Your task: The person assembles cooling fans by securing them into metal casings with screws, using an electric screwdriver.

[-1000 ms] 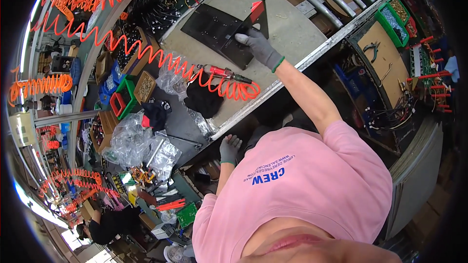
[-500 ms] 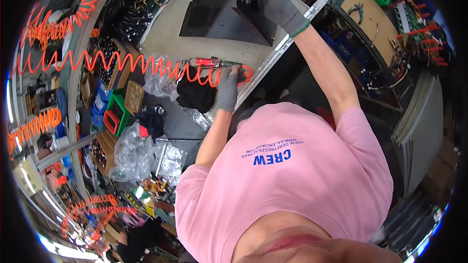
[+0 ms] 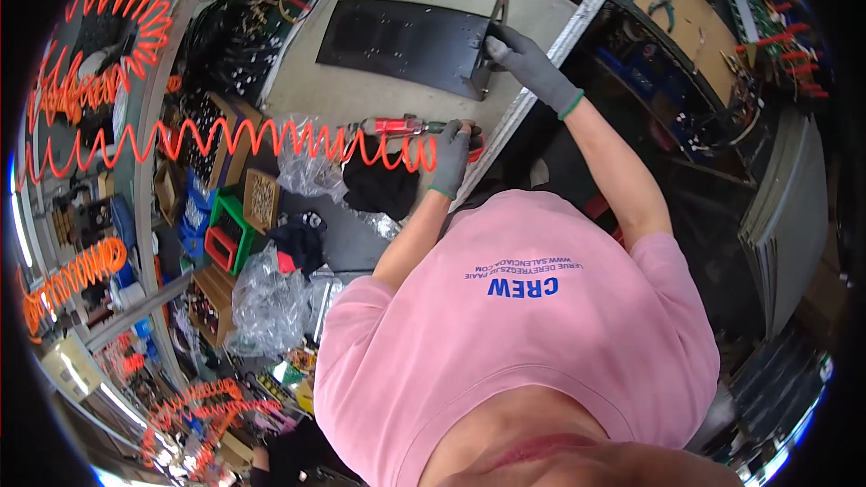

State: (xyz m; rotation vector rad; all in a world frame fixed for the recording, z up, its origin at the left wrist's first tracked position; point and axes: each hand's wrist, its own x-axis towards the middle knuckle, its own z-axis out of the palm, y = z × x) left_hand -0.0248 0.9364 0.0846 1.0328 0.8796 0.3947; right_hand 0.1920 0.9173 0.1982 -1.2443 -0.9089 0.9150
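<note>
A black sheet-metal panel (image 3: 401, 43) with small holes lies on the grey worktop. At its right end, an upright part (image 3: 501, 4) shows nearly edge-on, with a red tip at the top. My right hand (image 3: 534, 69), in a grey glove with a green cuff, is closed on the panel's right end, thumb toward the upright part. Nearer to me, my left hand (image 3: 454, 160), also gloved, is wrapped round the dark end of a red air screwdriver (image 3: 392, 127). The tool lies sideways just in front of the panel. An orange coiled hose (image 3: 262, 138) runs leftward beside it.
Black cloth (image 3: 383, 189) and clear plastic wrap (image 3: 311, 162) lie left of my left hand. Small-part boxes, including a green bin (image 3: 233, 230), stand farther left. A metal rail (image 3: 550, 72) edges the worktop. Pliers (image 3: 663, 11) rest on a board at right.
My right hand has come down from the top of the raised black plate to the panel's right end. The plate has turned nearly edge-on. My left hand stays on the screwdriver.
</note>
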